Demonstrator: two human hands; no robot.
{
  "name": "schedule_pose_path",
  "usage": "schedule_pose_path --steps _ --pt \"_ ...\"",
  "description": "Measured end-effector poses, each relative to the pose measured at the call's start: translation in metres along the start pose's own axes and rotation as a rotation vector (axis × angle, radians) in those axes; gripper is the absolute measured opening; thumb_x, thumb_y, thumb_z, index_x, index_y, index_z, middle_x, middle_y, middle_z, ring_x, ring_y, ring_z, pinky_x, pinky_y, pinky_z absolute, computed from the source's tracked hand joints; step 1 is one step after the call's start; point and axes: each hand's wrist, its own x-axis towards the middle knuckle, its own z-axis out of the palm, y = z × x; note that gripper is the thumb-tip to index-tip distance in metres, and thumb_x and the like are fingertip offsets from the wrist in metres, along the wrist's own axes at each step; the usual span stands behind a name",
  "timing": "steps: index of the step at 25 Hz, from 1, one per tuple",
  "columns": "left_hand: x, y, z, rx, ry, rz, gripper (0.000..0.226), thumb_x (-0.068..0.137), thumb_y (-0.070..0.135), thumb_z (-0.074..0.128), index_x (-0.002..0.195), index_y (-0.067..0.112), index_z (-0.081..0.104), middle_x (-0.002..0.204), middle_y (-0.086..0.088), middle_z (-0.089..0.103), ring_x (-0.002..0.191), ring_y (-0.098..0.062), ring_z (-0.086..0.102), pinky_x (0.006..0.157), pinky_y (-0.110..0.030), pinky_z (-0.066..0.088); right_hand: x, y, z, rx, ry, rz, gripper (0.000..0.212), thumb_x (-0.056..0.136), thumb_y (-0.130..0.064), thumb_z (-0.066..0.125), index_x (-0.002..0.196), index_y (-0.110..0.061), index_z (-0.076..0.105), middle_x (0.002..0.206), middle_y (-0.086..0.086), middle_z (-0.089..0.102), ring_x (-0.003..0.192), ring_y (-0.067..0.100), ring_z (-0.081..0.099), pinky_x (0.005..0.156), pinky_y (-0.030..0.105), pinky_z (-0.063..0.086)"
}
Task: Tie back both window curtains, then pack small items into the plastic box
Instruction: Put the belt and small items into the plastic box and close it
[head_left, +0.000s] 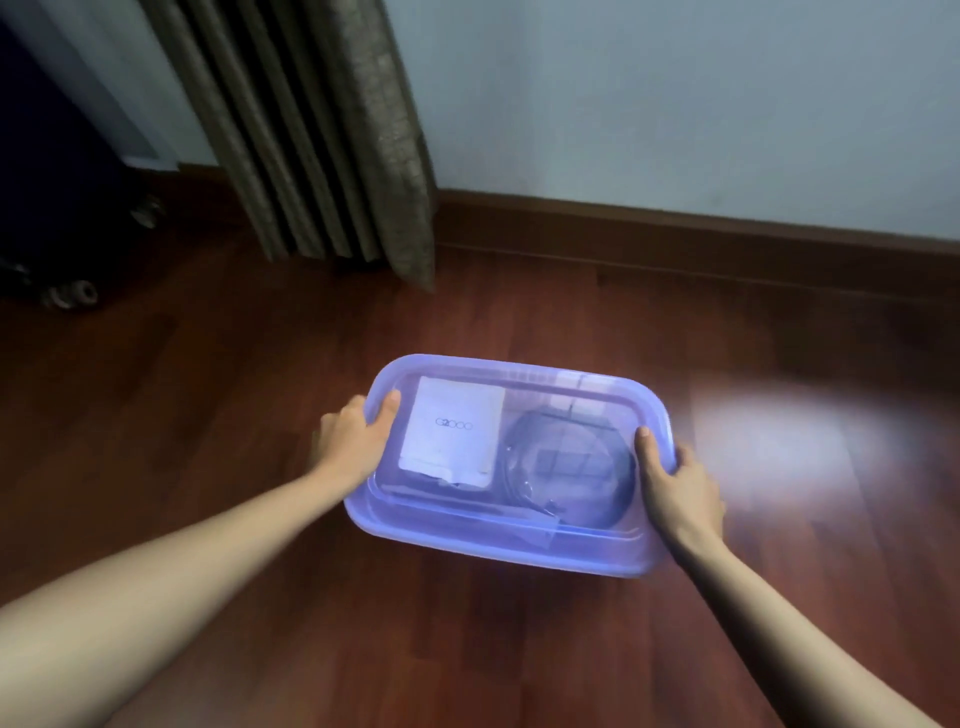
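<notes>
A translucent blue plastic box (519, 540) with its lid on is over the wooden floor, a little blurred. Through the lid I see a white packet (452, 431) marked G2000 on the left and a dark coiled cable (571, 467) on the right. My left hand (353, 441) grips the box's left edge with the thumb on the lid. My right hand (675, 488) grips the right edge the same way. A grey-brown curtain (322, 130) hangs gathered in folds at the wall behind the box.
The dark red wooden floor (208, 415) spreads all around, with a bright patch of light to the right of the box. A dark wheeled case (62, 208) stands at the far left. A brown skirting board (675, 234) runs along the pale wall.
</notes>
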Motion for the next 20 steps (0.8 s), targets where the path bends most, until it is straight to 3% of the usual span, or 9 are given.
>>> schedule_pose_path --steps 6,12,18,20 --pt "0.048 -0.106 -0.113 0.006 0.225 -0.182 0.066 0.087 0.068 0.027 0.094 0.009 0.056 0.103 -0.022 0.062 0.097 -0.043 0.056 0.078 -0.041 0.045 -0.017 -0.129 0.112 -0.017 -0.159 -0.176 0.057 0.091 -0.057 0.039 0.132 -0.019 0.048 0.125 0.018 0.059 0.118 0.04 0.051 0.099 0.04 0.039" --pt "0.063 -0.174 -0.235 -0.048 0.276 -0.344 0.072 0.09 0.064 0.026 0.121 0.004 0.053 0.118 -0.028 0.057 0.109 -0.047 0.052 0.087 -0.044 0.042 -0.069 -0.258 0.191 -0.069 -0.281 -0.235 0.057 0.09 -0.06 0.037 0.118 -0.013 0.053 0.119 0.019 0.06 0.112 0.041 0.053 0.09 0.039 0.041" --pt "0.11 -0.202 -0.31 -0.016 0.305 -0.412 0.067 0.093 0.059 0.029 0.121 0.003 0.054 0.119 -0.03 0.055 0.107 -0.048 0.053 0.08 -0.042 0.041 -0.081 -0.328 0.243 0.022 -0.488 -0.277 0.057 0.083 -0.045 0.062 0.126 -0.011 0.046 0.121 0.01 0.06 0.112 0.031 0.057 0.091 0.036 0.047" --pt "0.133 -0.206 -0.319 -0.045 0.3 -0.423 0.066 0.094 0.057 0.03 0.12 0.001 0.055 0.118 -0.031 0.055 0.107 -0.048 0.053 0.08 -0.042 0.039 -0.073 -0.345 0.262 0.06 -0.525 -0.343 0.06 0.085 -0.044 0.062 0.13 -0.012 0.042 0.122 0.007 0.06 0.112 0.028 0.058 0.09 0.035 0.048"
